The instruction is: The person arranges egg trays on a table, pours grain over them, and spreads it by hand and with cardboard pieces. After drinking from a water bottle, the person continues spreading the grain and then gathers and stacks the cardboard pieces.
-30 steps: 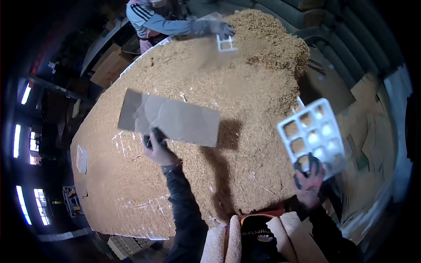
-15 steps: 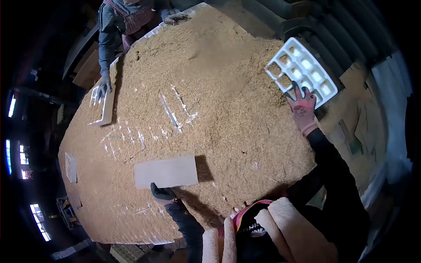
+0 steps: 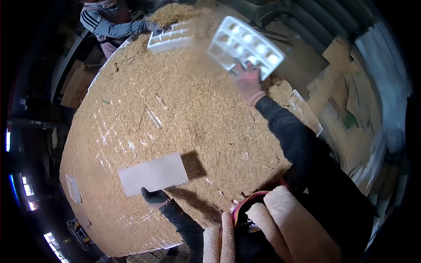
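Note:
My right hand (image 3: 247,81), in a pink and dark glove, grips the near edge of a white compartment tray (image 3: 263,38) above the far right of the heap. The tray is tilted and slightly blurred, its cells facing me, and loose sawdust (image 3: 204,57) hangs in a haze beside it. My left hand (image 3: 155,197), in a dark glove, is closed on the near edge of a plain grey rectangular board (image 3: 153,174). A shadow to its right suggests the board is raised off the sawdust; the fingers beneath it are hidden.
A co-worker's gloved hand (image 3: 155,28) holds another white compartment tray (image 3: 170,40) at the far edge. A white-rimmed tray (image 3: 307,109) lies at the right edge, and a small pale frame (image 3: 73,188) at far left. Cardboard sheets (image 3: 351,96) lie on the floor.
My right hand has swung the white tray left and farther away. The co-worker's tray has gone from the left side to the far edge. My left hand and the board have shifted slightly left.

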`<state>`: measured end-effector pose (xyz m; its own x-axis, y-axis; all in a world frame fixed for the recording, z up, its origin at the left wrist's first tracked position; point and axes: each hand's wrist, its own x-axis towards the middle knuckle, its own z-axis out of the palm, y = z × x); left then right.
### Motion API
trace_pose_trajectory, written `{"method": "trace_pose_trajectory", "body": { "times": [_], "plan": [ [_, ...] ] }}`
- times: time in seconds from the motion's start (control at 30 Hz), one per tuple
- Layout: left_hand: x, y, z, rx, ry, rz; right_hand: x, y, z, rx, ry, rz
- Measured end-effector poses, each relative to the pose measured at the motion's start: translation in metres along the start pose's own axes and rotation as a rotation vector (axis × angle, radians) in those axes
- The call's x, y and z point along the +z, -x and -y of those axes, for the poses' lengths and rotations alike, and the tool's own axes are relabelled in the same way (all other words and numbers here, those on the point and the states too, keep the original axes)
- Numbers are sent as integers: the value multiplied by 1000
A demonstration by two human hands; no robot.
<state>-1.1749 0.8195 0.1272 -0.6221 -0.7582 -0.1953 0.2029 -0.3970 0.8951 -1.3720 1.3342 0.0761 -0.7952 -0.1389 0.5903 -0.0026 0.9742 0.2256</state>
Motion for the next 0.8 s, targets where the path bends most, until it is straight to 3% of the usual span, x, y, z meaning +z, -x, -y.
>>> {"method": "trace_pose_trajectory", "body": {
  "times": [0.03,0.07,0.13,0.2,0.23,0.3,0.37,0.43,0.53,0.57,0.6,0.63,0.7,0.73,0.8],
  "plan": [
    [-44,-16,16,362,-371,47,-41,9,-29,93,112,151],
    [-54,-14,7,277,-267,26,-85,16,-57,167,235,314],
    [-73,-10,-11,119,-44,-39,-136,57,-84,325,332,416],
    [-75,-9,-12,60,24,-45,-204,63,-72,464,224,606],
    [-69,-9,-9,44,29,-25,-216,66,-52,450,229,596],
    [-50,-12,2,12,23,42,-210,96,3,237,26,382],
    [-24,-14,11,-38,22,113,-221,99,73,17,-166,363],
    [1,-13,16,-81,26,184,-231,108,84,-26,-193,347],
    [19,-9,19,-122,21,245,-256,137,14,176,-24,402],
    [22,-7,20,-133,16,258,-260,151,-15,226,166,500],
    [23,-4,23,-150,19,273,-260,171,-43,314,146,469],
    [25,-1,25,-160,24,284,-236,210,-80,576,-249,220],
    [28,9,31,-179,19,307,-256,220,-109,787,-194,292],
    [29,16,36,-184,21,318,-302,200,-116,712,265,615],
    [28,29,47,-201,20,334,-309,232,-87,637,10,600]
  ]
}}
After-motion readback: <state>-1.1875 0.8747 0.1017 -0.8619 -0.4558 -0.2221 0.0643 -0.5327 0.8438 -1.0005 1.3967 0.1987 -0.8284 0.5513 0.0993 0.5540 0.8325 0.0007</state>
